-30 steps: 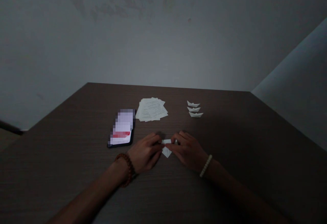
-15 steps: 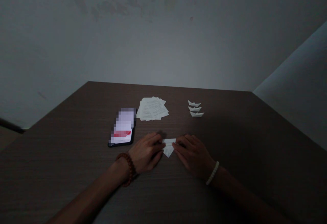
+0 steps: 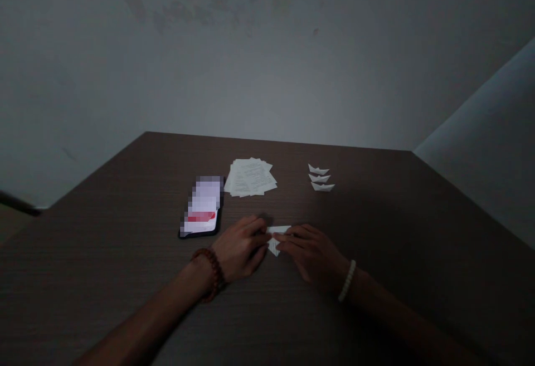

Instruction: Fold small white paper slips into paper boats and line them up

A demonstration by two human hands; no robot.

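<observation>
A small piece of folded paper [image 3: 273, 247], white with printed lines and pointed at its near end, lies on the table between my hands. My left hand [image 3: 242, 246] is closed on the paper's left side, thumb and fingers bent round the edge. From the right, my right hand [image 3: 314, 252] reaches over the paper, its fingers close together and pressing on the middle and right part. Much of the paper is hidden under the fingers.
A phone [image 3: 203, 204] with a lit, blurred screen lies left of my hands. Behind them is a loose stack of printed paper sheets [image 3: 251, 177]. Three small paper boats [image 3: 321, 186] stand in a row at the back right. A wall [image 3: 267, 87] rises behind the brown table [image 3: 259, 321].
My right fingers have slid left across the folded paper and stretched out more, covering more of it. My left hand has stayed at the left edge. The view has shifted slightly.
</observation>
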